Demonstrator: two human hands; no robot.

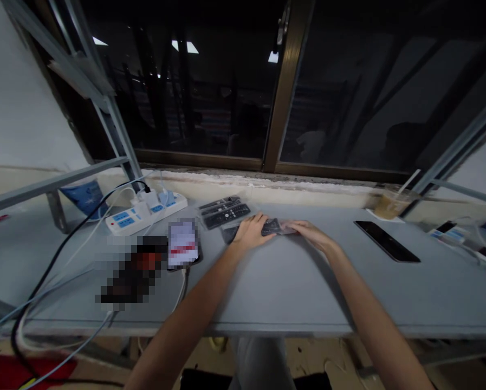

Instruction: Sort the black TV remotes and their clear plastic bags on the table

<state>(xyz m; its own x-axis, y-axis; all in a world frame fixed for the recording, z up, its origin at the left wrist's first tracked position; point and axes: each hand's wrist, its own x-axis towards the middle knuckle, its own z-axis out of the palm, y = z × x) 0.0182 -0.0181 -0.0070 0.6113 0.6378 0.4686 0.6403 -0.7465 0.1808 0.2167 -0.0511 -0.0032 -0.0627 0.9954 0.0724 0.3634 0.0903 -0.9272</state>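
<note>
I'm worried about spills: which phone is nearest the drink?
The dark phone, right of the right hand and near the drink; the lit phone lies far left, by the power strip.

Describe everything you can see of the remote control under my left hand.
The remote control is dark and elongated, with small pale button marks, too blurred to read, and looks plastic. A clear, crinkled plastic sleeve seems to wrap it and extends past its right end. It lies roughly crosswise on the grey table, nearer than other wrapped remotes. The left hand covers its middle; the right hand appears to pinch the sleeve's right end.
</note>
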